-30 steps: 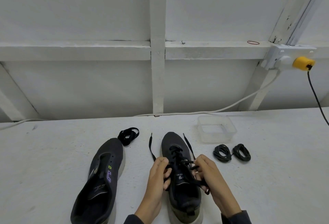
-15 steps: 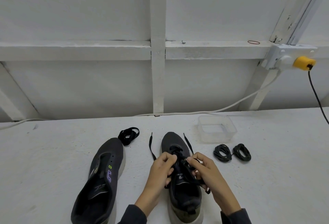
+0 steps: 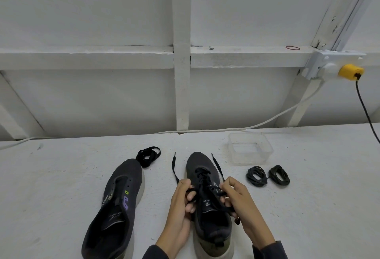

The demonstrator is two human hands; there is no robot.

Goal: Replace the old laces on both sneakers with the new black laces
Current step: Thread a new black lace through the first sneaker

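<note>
Sneaker [image 3: 207,213], laced, on worktop [image 3: 61,176], toe pointing away, long axis running between left hand [image 3: 181,203] and right hand [image 3: 241,203], both equally near, fingers [image 3: 185,184] pinching black lace [image 3: 205,184] strands either side; unlaced sneaker [image 3: 117,207] just left.

From where I stand I count two dark grey knit sneakers on the one white surface [image 3: 61,186]: a laceless sneaker [image 3: 115,207] and a laced sneaker [image 3: 211,225], which carries one threaded black lace [image 3: 202,176]. There are three loose black lace bundles: a flat-lace bundle [image 3: 148,156], a left cord coil [image 3: 256,176] and a right cord coil [image 3: 279,175]. I also see one clear square plastic tub [image 3: 248,159], one yellow plug [image 3: 349,71] and one red rubber band [image 3: 292,48]. There are two hands, a left hand [image 3: 181,203] and a right hand [image 3: 242,205].
</note>
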